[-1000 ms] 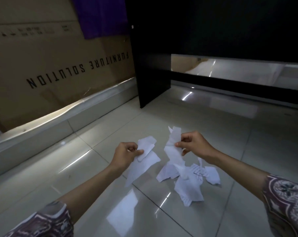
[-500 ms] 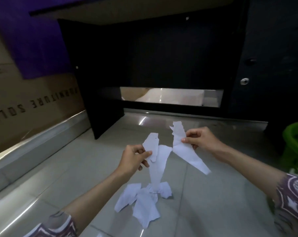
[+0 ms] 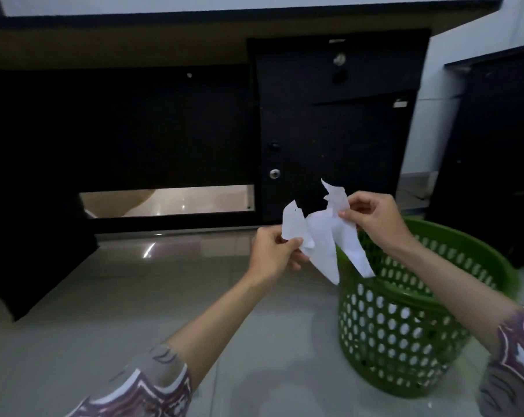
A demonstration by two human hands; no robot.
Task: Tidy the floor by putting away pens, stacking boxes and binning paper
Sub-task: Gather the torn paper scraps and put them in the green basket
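The left hand [image 3: 271, 254] pinches a torn scrap of white paper [image 3: 292, 225] between thumb and curled fingers; the scrap rises from the hand toward 12 o'clock, and a longer strip [image 3: 322, 248] hangs toward 5 o'clock of that hand, its tip in front of the basket rim. The right hand [image 3: 372, 218] pinches a 2nd torn piece [image 3: 334, 197] at its fingertips; that paper sticks out at 10 o'clock of the hand, and its tail [image 3: 355, 251] drops toward 6 o'clock, the point hanging over the mouth of the green perforated basket [image 3: 405, 341]. The 2 hands sit near each other, the papers touching or overlapping between them; I cannot tell which. The basket stands on the tiled floor [image 3: 134, 296] at 4 o'clock of the view, below the right forearm; white scraps show through its holes. A black table [image 3: 330, 130] with a lock fills the background at 12 o'clock.
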